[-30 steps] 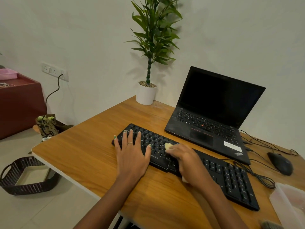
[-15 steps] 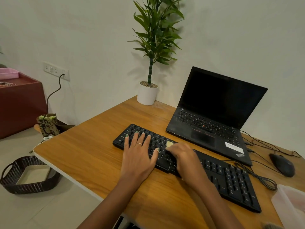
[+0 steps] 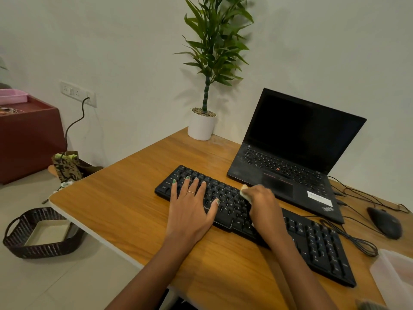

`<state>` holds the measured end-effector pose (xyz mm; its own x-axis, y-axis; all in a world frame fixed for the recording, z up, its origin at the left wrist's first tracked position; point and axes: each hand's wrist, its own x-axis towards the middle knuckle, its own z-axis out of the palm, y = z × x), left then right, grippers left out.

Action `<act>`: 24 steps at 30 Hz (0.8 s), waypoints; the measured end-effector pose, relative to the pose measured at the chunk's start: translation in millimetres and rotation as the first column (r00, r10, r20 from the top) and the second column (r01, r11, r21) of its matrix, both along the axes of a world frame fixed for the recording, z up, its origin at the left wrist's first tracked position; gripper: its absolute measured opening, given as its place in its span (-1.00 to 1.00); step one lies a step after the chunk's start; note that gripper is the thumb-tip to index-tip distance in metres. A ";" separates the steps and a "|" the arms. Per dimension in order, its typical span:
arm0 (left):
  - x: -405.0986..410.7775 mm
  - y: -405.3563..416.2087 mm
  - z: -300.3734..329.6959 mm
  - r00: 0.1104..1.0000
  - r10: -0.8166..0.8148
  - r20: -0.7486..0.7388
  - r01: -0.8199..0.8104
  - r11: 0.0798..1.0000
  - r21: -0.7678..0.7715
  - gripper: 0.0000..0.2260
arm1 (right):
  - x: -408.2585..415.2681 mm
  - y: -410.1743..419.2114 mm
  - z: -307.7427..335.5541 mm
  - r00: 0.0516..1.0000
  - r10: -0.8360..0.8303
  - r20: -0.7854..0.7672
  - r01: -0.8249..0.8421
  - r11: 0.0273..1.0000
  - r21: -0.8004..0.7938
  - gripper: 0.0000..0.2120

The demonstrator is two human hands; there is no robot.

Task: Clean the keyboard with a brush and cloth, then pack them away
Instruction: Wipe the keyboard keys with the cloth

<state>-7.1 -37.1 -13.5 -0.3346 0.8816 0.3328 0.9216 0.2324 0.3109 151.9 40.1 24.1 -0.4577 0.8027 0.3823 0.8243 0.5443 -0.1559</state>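
A black keyboard [image 3: 312, 247] lies slanted across the wooden desk [image 3: 125, 204]. My left hand [image 3: 192, 206] rests flat on its left end, fingers spread over the keys. My right hand [image 3: 261, 202] grips a small pale yellow cloth [image 3: 244, 189] and presses it on the keys near the keyboard's far edge, by the laptop. Most of the cloth is hidden under the hand. A blurred fuzzy object at the bottom right corner [image 3: 368, 306] may be the brush; I cannot tell.
An open black laptop [image 3: 290, 157] stands behind the keyboard. A black mouse [image 3: 384, 222] and cables lie at the right. A translucent plastic box [image 3: 395, 274] sits at the right edge. A potted plant [image 3: 202, 124] stands at the back. A dark woven basket [image 3: 42, 233] sits on the floor.
My right hand has slid the cloth away from me across the keys, toward the laptop. My left hand shifted slightly right along the keyboard and stays flat.
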 end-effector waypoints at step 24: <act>-0.1 0.6 -0.9 1.000 -0.002 0.024 0.002 1.000 0.019 -0.22 | -12.0 6.9 15.9 0.986 0.152 0.061 -0.146 0.985 -0.090 -0.59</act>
